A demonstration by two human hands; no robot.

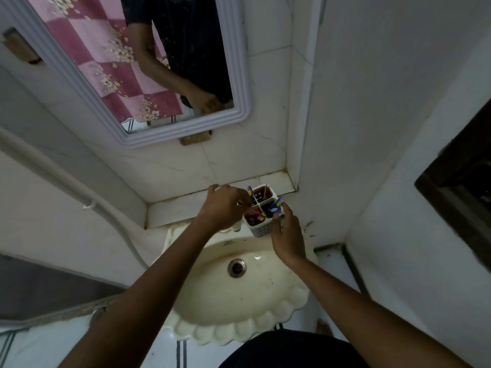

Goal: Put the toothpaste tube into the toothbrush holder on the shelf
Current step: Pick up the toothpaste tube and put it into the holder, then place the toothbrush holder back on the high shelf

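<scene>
A white four-compartment toothbrush holder [261, 228] stands at the front edge of the tiled shelf [175, 211] above the sink. A reddish toothpaste tube [252, 215] sits in its near-left compartment. My left hand [224, 205] hovers over that side with its fingertips pinched together at the tube's top, though the grip itself is partly hidden. My right hand [288, 235] clasps the holder's right wall, thumb in front and fingers behind. Purple and yellow toothbrushes [277, 205] stick out of the other compartments.
A cream scalloped sink [239, 296] with a metal drain [236, 267] lies directly below the shelf. A white-framed mirror [233, 75] hangs on the wall above. A white pipe [79, 192] runs down the left wall. A dark frame [462, 181] juts from the right wall.
</scene>
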